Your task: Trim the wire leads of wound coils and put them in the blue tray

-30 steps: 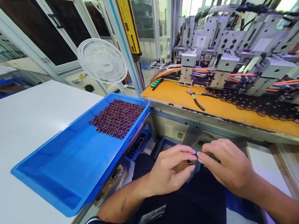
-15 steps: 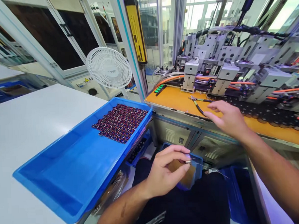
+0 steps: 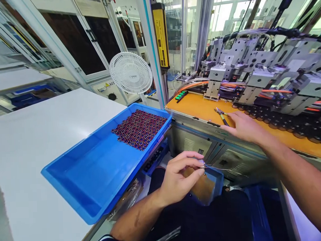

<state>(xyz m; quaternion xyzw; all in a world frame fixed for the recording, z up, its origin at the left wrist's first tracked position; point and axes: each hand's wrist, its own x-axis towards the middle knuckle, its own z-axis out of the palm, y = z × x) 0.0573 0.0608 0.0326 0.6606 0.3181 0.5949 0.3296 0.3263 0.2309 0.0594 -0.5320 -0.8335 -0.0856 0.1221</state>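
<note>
Between the thumb and fingers of my left hand [image 3: 182, 176] is a small silvery cylinder [image 3: 202, 163] with two thin wire leads pointing right. Most of its body hides behind the fingertips. My right hand [image 3: 242, 126] is at the orange bench top, its thumb and fingers closing around the handles of small cutting pliers [image 3: 221, 112]. The pliers' jaws point away to the upper left, and their handles are partly covered by the hand. Below my left hand, a blue bin with a brownish bottom [image 3: 217, 183] sits near my lap.
A long blue tray [image 3: 81, 193] with many small dark, shiny pieces [image 3: 142, 130] rests on the white table [image 3: 57, 113] at left. Behind it stands a white fan [image 3: 131, 73]. Machine heads [image 3: 259, 78] and a row of black round parts line the orange bench [image 3: 194, 105].
My right hand has come down onto the pliers, whose handles have drawn closer together. My left hand still pinches the cylinder. The view has turned slightly left.
</note>
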